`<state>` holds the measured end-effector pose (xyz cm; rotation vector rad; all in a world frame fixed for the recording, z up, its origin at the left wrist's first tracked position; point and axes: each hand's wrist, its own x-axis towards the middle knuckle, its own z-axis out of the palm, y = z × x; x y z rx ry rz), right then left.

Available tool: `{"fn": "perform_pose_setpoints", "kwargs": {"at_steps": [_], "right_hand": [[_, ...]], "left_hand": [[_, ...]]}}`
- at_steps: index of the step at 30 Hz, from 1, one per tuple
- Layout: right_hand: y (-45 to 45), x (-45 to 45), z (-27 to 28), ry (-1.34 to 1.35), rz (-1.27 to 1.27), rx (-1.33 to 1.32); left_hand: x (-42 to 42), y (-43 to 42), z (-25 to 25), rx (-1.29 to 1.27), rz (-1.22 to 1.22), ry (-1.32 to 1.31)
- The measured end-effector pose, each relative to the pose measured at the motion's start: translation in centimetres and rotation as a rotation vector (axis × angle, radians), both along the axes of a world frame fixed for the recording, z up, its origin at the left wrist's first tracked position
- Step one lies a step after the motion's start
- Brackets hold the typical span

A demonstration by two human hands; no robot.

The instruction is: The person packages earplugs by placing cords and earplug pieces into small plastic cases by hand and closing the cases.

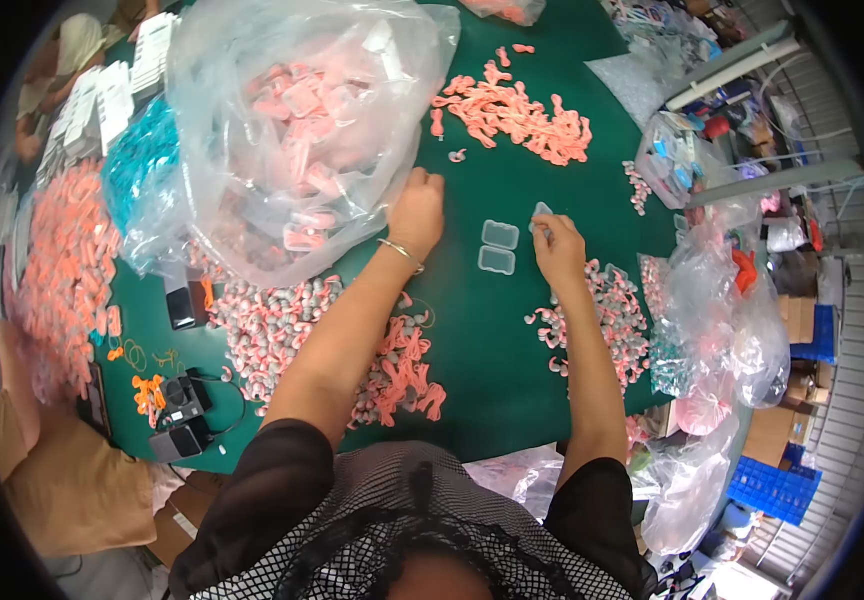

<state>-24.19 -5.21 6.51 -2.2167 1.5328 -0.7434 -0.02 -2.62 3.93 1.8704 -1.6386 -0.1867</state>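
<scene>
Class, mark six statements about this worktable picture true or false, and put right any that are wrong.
1. The left hand has a bracelet on its wrist. True.
2. The tabletop is white. False: it is green.
3. The large clear bag has pinkish pieces inside. True.
4. The right hand is inside that bag. False: it is apart from the bag, its fingertips at a small translucent piece.
5. The clear plastic case between the hands is shut. False: it lies open, both halves showing.
6. A coral-coloured heap lies beyond the hands. True.
</scene>
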Motion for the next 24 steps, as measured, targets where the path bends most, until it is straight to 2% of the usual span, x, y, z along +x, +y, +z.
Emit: {"fn": "perform_pose_setpoints", "kwargs": {"at_steps": [1, 3, 7, 11, 13, 14, 16, 19, 24], "right_hand": [[-0.2, -0.8, -0.1, 0.01, -0.015, -0.004], [-0.7, -2.3, -0.6, -0.142, -0.055, -0.111], [-1.4, -5.3, -1.3, -0.123, -0.077, -0.131], [-1.7, -5.0, -1.9, -0.141, -0.099, -0.063], [-1.7, -4.9, -2.2, -0.132, -0.054, -0.106], [-1.7, -4.7, -2.2, -0.137, -0.055, -0.102], [-1.9, -4.2, -1.9, -0.096, -0.044, -0.125], [-2.0, -3.6, -1.7, -0.133, -0.046, -0.144], [-1.9, -3.6, -1.5, -0.116, -0.046, -0.124]], "left_hand": [[0.1, -0.2, -0.6, -0.004, -0.015, 0.01], [0.4, -0.4, -1.4, -0.02, -0.018, -0.005], [0.6, -0.5, -1.9, -0.018, -0.008, 0.098], [1.2, 0.0, -2.1, -0.087, -0.024, 0.058], [1.2, 0.1, -1.9, -0.13, -0.066, 0.237], [1.1, 0.2, -1.7, -0.126, -0.066, 0.232], [1.0, 0.4, -1.3, -0.021, 0.002, 0.39], [1.0, 0.4, -1.5, -0.117, 0.026, 0.366], [1.0, -0.3, -1.9, -0.111, 0.052, 0.25]]}}
